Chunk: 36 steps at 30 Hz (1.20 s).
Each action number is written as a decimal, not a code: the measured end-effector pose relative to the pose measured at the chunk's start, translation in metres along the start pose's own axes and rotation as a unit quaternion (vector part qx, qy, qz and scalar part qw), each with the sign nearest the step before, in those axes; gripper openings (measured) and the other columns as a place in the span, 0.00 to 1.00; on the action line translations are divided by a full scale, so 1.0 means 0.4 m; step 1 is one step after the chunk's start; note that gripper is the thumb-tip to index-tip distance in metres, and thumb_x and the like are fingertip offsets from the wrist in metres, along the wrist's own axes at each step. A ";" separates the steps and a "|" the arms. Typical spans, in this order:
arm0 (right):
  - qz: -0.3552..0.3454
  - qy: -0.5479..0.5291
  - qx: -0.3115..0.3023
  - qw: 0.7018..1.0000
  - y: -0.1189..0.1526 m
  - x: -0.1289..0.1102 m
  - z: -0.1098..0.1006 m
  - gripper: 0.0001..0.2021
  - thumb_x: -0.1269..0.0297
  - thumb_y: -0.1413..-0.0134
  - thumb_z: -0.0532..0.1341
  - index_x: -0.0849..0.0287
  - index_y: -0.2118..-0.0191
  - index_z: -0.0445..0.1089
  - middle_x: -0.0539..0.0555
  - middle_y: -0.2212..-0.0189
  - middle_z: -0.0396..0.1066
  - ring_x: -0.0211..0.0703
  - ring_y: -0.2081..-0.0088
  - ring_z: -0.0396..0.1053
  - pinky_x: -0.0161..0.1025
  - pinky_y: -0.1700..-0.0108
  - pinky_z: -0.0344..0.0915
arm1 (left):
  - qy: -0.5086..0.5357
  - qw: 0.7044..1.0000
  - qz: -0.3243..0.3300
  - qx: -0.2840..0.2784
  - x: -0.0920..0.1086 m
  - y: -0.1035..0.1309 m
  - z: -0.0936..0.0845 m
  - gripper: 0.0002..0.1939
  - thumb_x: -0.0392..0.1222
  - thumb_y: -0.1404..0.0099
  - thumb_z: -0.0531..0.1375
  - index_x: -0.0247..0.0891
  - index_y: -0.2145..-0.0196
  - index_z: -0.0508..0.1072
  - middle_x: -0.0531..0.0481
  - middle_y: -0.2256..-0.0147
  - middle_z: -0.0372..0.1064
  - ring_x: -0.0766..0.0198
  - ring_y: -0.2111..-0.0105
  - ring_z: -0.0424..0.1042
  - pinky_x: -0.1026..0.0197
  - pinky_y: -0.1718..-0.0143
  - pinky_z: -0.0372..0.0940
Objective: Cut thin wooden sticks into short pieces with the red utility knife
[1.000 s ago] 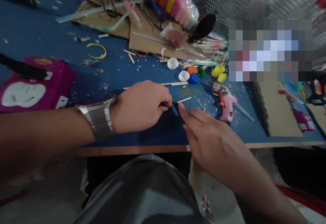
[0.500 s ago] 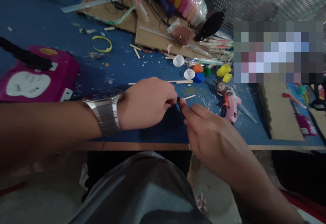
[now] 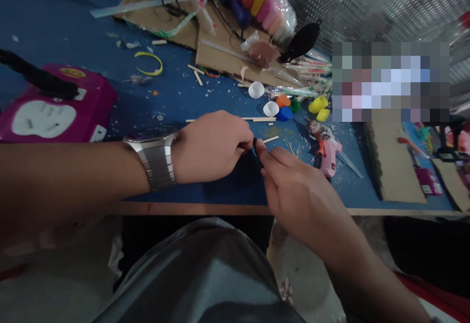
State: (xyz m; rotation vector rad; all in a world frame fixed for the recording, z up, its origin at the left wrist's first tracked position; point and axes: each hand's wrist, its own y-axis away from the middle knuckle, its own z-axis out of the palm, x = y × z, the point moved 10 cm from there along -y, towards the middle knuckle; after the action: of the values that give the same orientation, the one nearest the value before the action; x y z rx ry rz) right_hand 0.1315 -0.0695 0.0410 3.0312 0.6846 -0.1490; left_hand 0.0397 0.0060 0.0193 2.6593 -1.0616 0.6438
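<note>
My left hand (image 3: 213,147), with a metal watch (image 3: 156,159) on its wrist, is closed over the near part of the blue table (image 3: 231,193). What its fingertips pinch is hidden. Close against it, my right hand (image 3: 293,181) has its fingers wrapped round a small black tool (image 3: 256,148), mostly covered by the fingers. A short wooden stick (image 3: 270,139) shows just beyond the fingertips. Long thin sticks (image 3: 262,119) lie behind my left hand.
A magenta power socket box (image 3: 55,107) stands at left. Bottle caps (image 3: 284,113) and a pink glue gun (image 3: 330,157) lie to the right. Cardboard (image 3: 223,58), bagged clay (image 3: 257,2) and bundled sticks are at the back.
Both hands keep almost the same pose and stay together. The view has shifted slightly, so objects on the right appear a little farther left.
</note>
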 end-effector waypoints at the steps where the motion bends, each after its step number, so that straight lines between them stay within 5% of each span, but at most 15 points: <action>1: 0.003 -0.002 -0.003 1.000 0.001 0.003 0.002 0.29 0.79 0.29 0.55 0.74 0.27 0.71 0.70 0.43 0.82 0.60 0.52 0.85 0.52 0.57 0.85 | -0.007 1.000 0.003 -0.001 0.003 -0.001 -0.001 0.12 0.34 0.26 0.61 0.42 0.62 0.85 0.50 0.57 0.85 0.54 0.57 0.81 0.54 0.55 0.68; 6: 0.005 -0.023 -0.014 1.000 0.001 0.017 0.010 0.30 0.78 0.27 0.54 0.70 0.24 0.68 0.69 0.42 0.82 0.59 0.50 0.84 0.52 0.52 0.85 | -0.135 0.989 0.034 -0.050 0.060 0.033 0.030 0.16 0.30 0.26 0.57 0.36 0.55 0.87 0.39 0.53 0.83 0.46 0.56 0.82 0.48 0.58 0.72; 10: 0.010 -0.028 -0.021 0.999 -0.002 0.020 0.013 0.29 0.78 0.27 0.53 0.72 0.24 0.69 0.70 0.44 0.82 0.59 0.47 0.84 0.52 0.48 0.84 | -0.225 0.969 0.101 -0.016 0.127 0.092 0.068 0.21 0.37 0.22 0.58 0.23 0.40 0.84 0.22 0.41 0.81 0.28 0.39 0.79 0.36 0.44 0.75; 13: 0.003 -0.027 -0.009 1.000 -0.004 0.015 0.005 0.28 0.74 0.25 0.53 0.73 0.25 0.70 0.70 0.45 0.83 0.60 0.48 0.85 0.51 0.49 0.85 | -0.236 0.965 0.111 0.037 0.132 0.119 0.086 0.41 0.56 0.16 0.56 0.10 0.27 0.69 0.12 0.26 0.63 0.23 0.22 0.60 0.30 0.23 0.60; 16: -0.005 -0.029 0.003 1.000 -0.006 0.011 -0.002 0.28 0.73 0.24 0.52 0.73 0.27 0.73 0.71 0.46 0.84 0.60 0.47 0.85 0.52 0.49 0.85 | -0.189 0.978 0.085 0.020 0.103 0.117 0.109 0.52 0.69 0.17 0.54 0.11 0.23 0.62 0.13 0.21 0.53 0.26 0.18 0.54 0.31 0.19 0.54; 22: -0.018 -0.027 0.025 0.999 -0.011 0.009 -0.001 0.28 0.72 0.25 0.52 0.75 0.28 0.74 0.72 0.48 0.84 0.61 0.46 0.84 0.52 0.47 0.85 | -0.136 0.989 0.056 -0.012 0.079 0.098 0.115 0.60 0.75 0.20 0.55 0.10 0.20 0.54 0.13 0.19 0.40 0.27 0.16 0.43 0.31 0.16 0.47; 36: -0.015 -0.007 0.011 1.000 -0.007 0.012 0.011 0.29 0.75 0.27 0.53 0.75 0.27 0.73 0.73 0.44 0.82 0.61 0.48 0.84 0.50 0.48 0.84 | -0.161 0.987 0.022 -0.020 0.076 0.100 0.114 0.58 0.73 0.19 0.55 0.12 0.19 0.53 0.16 0.18 0.39 0.31 0.15 0.42 0.36 0.15 0.44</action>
State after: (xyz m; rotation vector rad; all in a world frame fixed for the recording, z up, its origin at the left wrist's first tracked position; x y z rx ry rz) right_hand 0.1341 -0.0652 0.0360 3.0393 0.7337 -0.1790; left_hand 0.0461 -0.0570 -0.0056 2.7721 -1.2007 0.1990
